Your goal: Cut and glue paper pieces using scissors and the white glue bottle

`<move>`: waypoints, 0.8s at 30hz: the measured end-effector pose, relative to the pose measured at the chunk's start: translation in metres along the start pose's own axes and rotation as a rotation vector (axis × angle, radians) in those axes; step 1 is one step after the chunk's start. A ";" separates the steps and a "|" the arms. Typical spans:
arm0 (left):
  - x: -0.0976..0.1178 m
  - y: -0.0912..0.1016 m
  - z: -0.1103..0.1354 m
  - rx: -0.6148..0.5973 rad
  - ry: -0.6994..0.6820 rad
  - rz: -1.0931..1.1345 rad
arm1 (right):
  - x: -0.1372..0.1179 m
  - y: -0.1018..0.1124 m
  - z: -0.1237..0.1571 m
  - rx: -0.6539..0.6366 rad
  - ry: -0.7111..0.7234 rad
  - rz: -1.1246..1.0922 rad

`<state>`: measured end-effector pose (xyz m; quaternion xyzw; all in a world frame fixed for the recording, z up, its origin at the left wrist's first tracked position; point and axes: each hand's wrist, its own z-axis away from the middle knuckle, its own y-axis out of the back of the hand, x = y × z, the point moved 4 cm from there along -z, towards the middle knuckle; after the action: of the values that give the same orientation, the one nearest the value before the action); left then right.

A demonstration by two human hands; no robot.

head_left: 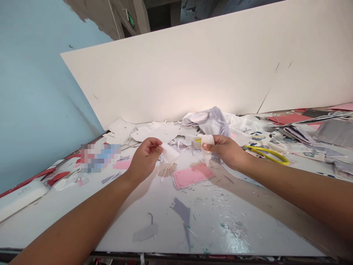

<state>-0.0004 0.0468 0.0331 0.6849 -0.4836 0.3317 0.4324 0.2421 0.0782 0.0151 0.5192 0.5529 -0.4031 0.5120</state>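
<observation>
My left hand (145, 158) pinches a small white piece of paper (169, 152) by its left end, fingers closed on it. My right hand (224, 149) grips a small white glue bottle (206, 144) with a yellow label, its nozzle pointing down. Both hands hover over a white table (220, 221). A pink paper rectangle (191, 175) lies flat just below and between the hands. The white piece sits a short gap left of the bottle's nozzle.
Yellow-handled scissors (268, 154) lie right of my right hand. White and grey paper scraps (154, 132) pile along a tall white board (193, 73) at the back. Red and grey sheets (292, 119) lie far right. Grey offcuts (182, 211) and glue smears dot the near table.
</observation>
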 end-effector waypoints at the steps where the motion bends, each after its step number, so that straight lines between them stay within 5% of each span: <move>1: 0.000 0.000 0.000 0.000 -0.001 0.002 | 0.000 0.000 0.000 0.004 -0.001 0.002; 24: 0.003 -0.001 0.001 -0.001 0.004 -0.015 | -0.012 0.004 0.000 0.045 0.020 -0.066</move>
<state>0.0011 0.0452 0.0353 0.6876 -0.4779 0.3297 0.4360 0.2449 0.0768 0.0272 0.5159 0.5657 -0.4270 0.4812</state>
